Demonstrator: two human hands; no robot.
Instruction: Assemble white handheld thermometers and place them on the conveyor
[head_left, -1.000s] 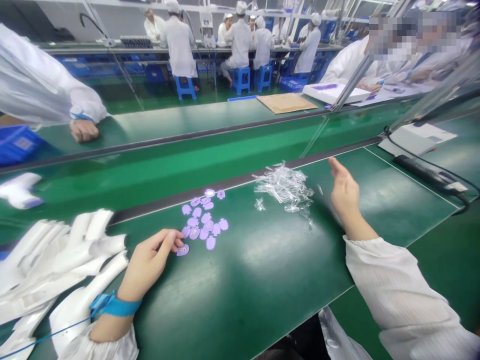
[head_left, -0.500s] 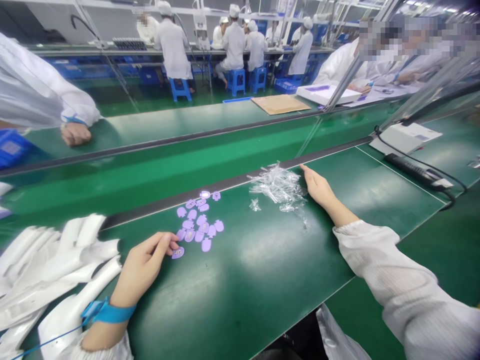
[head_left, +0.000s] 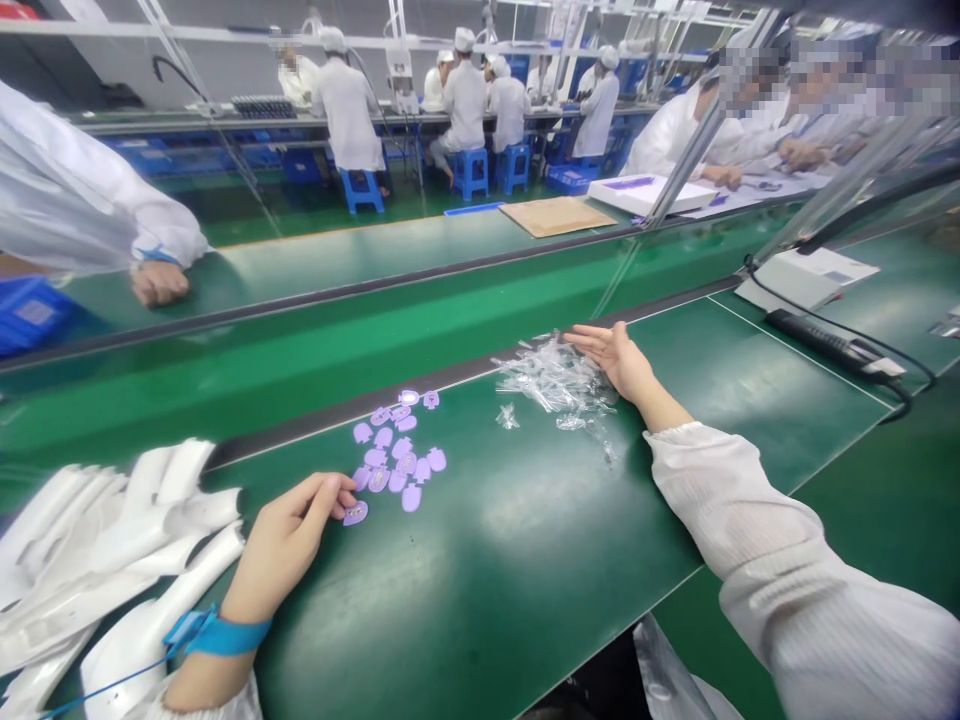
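Note:
My left hand (head_left: 289,535) rests on the green table mat (head_left: 510,560) with its fingertips on a small purple flat part (head_left: 355,514); the fingers lie loosely stretched. Several more purple parts (head_left: 397,450) lie scattered just beyond it. My right hand (head_left: 613,357) lies palm up and open at the right edge of a heap of clear plastic wrappers (head_left: 551,382), fingers touching the heap. A blue wrist strap (head_left: 214,632) sits on my left wrist.
White moulded shells (head_left: 97,540) are piled at the left. A green conveyor belt (head_left: 300,340) runs behind the mat. A black power strip with cable (head_left: 832,348) and a white box (head_left: 802,275) lie at the right. A co-worker's fist (head_left: 157,283) rests across the belt.
My right hand has come down from above the mat and moved left to the wrapper heap, turning palm up. My left hand has stayed on the purple part.

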